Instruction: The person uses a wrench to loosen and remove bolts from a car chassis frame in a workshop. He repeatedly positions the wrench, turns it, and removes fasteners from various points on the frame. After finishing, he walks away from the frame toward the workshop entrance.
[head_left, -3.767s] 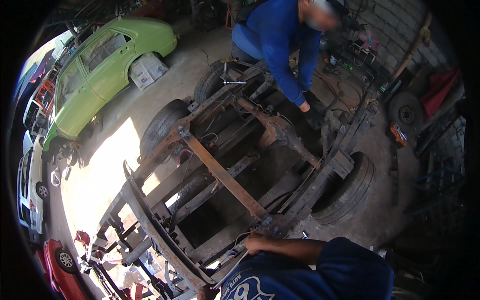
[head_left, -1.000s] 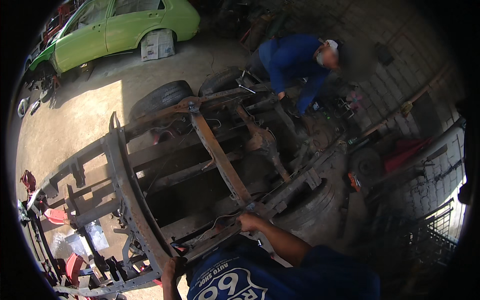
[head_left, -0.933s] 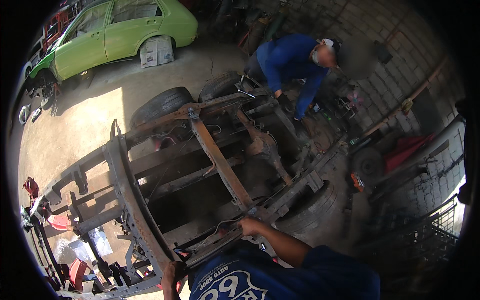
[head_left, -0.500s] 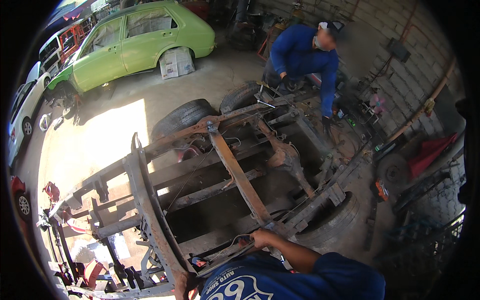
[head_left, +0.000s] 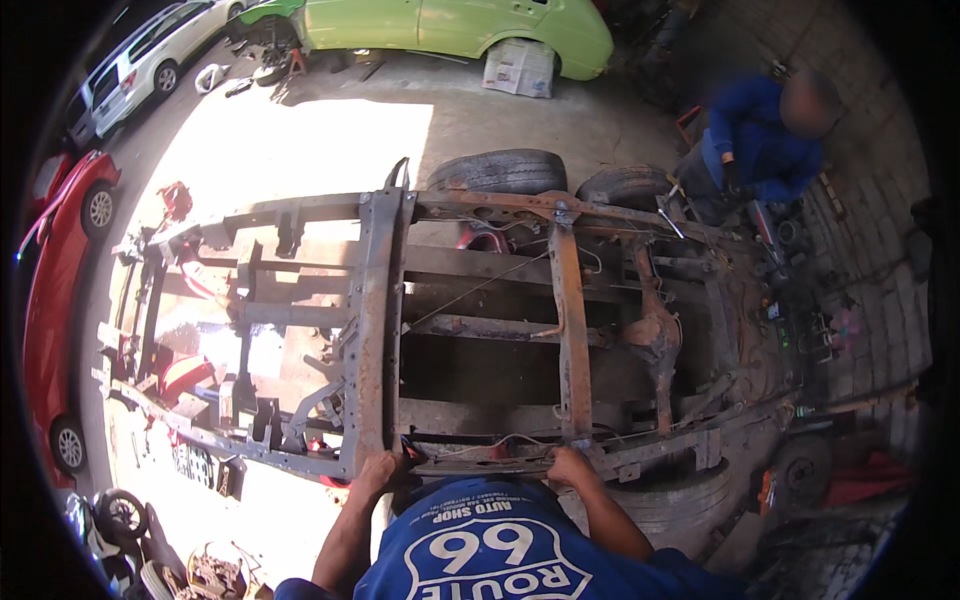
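A rusty truck chassis frame [head_left: 378,330] stretches across the view in front of me. My left hand [head_left: 382,470] is closed on its near side rail, at the foot of a wide crossmember. Farther right along that rail, my right hand [head_left: 568,467] is closed on the edge, close to a second, orange-brown crossmember [head_left: 573,345]. Between my hands a thin cable [head_left: 510,438] runs along the rail. The undersides of both hands are hidden behind the metal and my blue shirt.
A rusty axle [head_left: 655,332] crosses the frame's right part. Tyres [head_left: 500,172] lie beyond the far rail. At the far right a co-worker in blue [head_left: 750,125] bends over, gloved hands low. A green car [head_left: 400,25] stands behind; a red car [head_left: 70,290] is left.
My view has turned, so the frame now lies nearly level across it. Both hands stay at the near rail. The co-worker's outstretched arm has drawn in toward the other hand.
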